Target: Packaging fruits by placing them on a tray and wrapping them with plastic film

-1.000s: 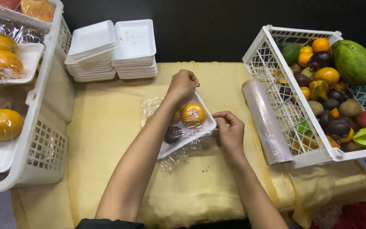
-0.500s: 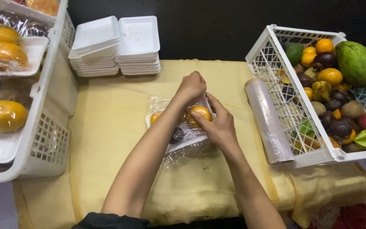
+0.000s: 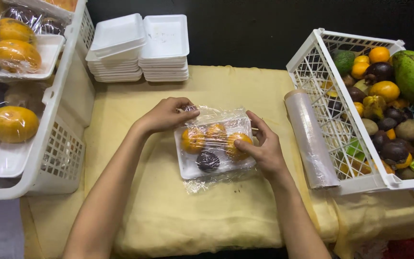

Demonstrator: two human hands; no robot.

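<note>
**On the yellow cloth: film now over the fruit tray**

At the table's middle, the white foam tray (image 3: 214, 156) lies flat, where a second ago it was tilted. Glossy clear film (image 3: 216, 120) now covers its three oranges and one dark fruit. The left hand (image 3: 166, 115) pinches the film's far corner; the right hand (image 3: 264, 148) presses its thumb against the tray's side. Beyond, smooth foam trays (image 3: 140, 48) stand stacked; the wrap roll (image 3: 310, 139) leans by the lattice fruit crate (image 3: 341, 115).

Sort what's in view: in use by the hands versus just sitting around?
In use:
left hand
right hand
white foam tray of orange and dark fruit
clear cling film over it

Sitting around:
cling film roll
stacked empty white foam trays
white fruit crate
</note>
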